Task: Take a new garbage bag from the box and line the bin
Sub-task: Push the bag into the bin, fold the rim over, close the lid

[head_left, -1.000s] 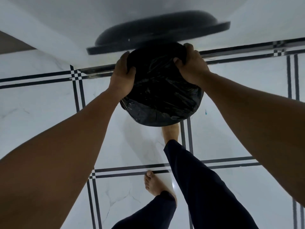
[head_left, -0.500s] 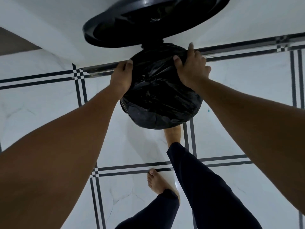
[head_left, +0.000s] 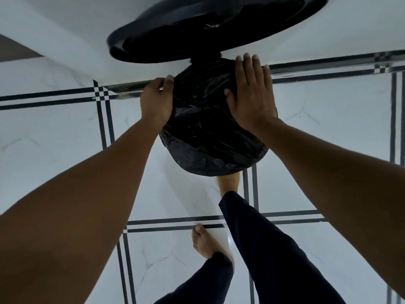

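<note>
Fingers of the left hand (head_left: 156, 99) pinch the black garbage bag (head_left: 210, 137) at its 10 o'clock edge, while the right hand (head_left: 252, 95) lies flat, fingers spread, at 2 o'clock. Bag covers the bin mouth; the raised lid (head_left: 197, 29) stands at 12 o'clock.

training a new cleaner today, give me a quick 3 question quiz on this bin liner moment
1. True or false: the bin's lid is raised open.
2. Which hand lies flat with fingers spread on the black bag? A) left hand B) right hand
3. Fill in: the foot under the bin, apparently on its pedal, is the ___ foot.

Key:
1. True.
2. B. The right hand rests open on the bag; the left hand pinches the bag at the rim.
3. Right foot; the other foot stands on the tiled floor.
</note>
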A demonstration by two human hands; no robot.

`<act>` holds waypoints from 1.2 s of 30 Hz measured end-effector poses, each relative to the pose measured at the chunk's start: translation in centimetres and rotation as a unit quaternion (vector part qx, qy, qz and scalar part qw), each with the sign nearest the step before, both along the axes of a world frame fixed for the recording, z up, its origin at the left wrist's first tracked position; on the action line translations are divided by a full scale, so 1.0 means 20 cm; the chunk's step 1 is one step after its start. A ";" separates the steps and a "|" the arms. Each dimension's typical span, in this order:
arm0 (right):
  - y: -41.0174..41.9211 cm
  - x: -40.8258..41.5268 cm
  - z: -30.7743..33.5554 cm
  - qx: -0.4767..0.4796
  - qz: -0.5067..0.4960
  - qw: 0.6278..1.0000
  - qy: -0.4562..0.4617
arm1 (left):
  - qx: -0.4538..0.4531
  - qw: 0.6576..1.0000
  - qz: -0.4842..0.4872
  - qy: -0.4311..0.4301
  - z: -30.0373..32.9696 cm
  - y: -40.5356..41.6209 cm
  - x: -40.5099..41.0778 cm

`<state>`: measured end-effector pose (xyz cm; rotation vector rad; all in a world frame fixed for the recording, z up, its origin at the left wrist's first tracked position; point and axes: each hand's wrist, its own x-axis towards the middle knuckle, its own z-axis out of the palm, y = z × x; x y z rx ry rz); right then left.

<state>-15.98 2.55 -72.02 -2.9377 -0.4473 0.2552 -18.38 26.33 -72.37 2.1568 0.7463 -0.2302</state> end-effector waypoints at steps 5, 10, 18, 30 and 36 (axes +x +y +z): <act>0.03 -0.12 0.07 0.025 0.117 0.991 -0.066 | 0.220 0.962 -0.019 -0.161 0.12 -0.13 -0.12; -0.02 -0.23 -0.02 -0.080 0.142 0.986 -0.039 | 0.073 0.969 -0.210 -0.110 0.10 -0.45 -0.31; -0.08 -0.22 -0.10 -0.253 0.146 0.956 -0.008 | 0.262 0.856 -0.379 0.235 -0.10 -0.42 -0.38; -0.04 -0.25 0.01 -0.195 0.103 0.975 -0.028 | 0.323 0.832 -0.424 0.155 -0.01 -0.42 -0.40; 0.01 -0.29 -0.09 -0.039 0.260 0.965 0.006 | 0.250 0.878 -0.393 0.111 -0.01 -0.45 -0.32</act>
